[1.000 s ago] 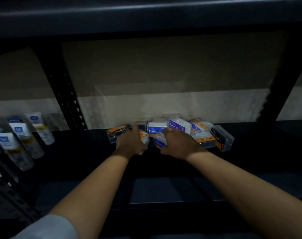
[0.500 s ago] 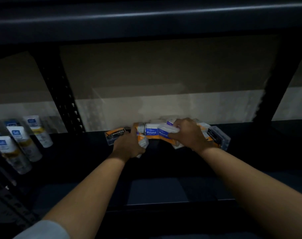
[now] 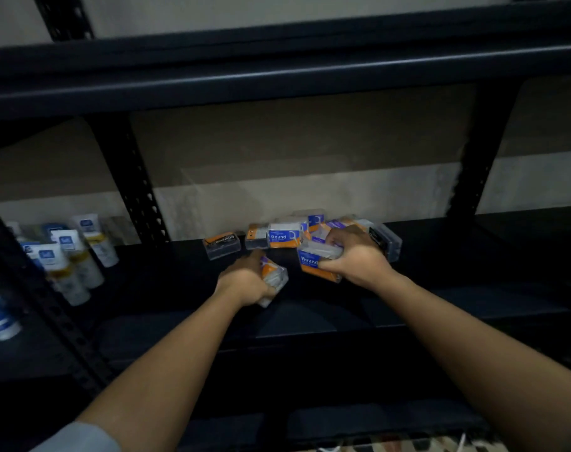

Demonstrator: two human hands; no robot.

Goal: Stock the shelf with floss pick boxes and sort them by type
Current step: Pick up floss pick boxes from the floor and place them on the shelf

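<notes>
Several clear floss pick boxes lie heaped at the back of a dark shelf (image 3: 440,288). My right hand (image 3: 354,259) grips a blue and orange box marked Round (image 3: 310,264), lifted just in front of the heap. My left hand (image 3: 245,282) holds another clear box with an orange and purple label (image 3: 274,277), tilted, nearer the shelf front. A second Round box (image 3: 284,237) stands in the heap. A black and orange box (image 3: 221,245) lies apart at the left, and another black-labelled box (image 3: 387,243) sits at the heap's right end.
Several white tubes with blue labels (image 3: 65,256) lie in the neighbouring bay at the left, beyond a perforated black upright (image 3: 137,190). Another upright (image 3: 473,164) stands at the right. A shelf board (image 3: 277,70) runs overhead. A pale wall backs the shelf.
My right hand has pulled the Round box out of the heap toward me. My left hand has drawn back from the heap with its box. The camera has tilted, showing more of the upper shelf.
</notes>
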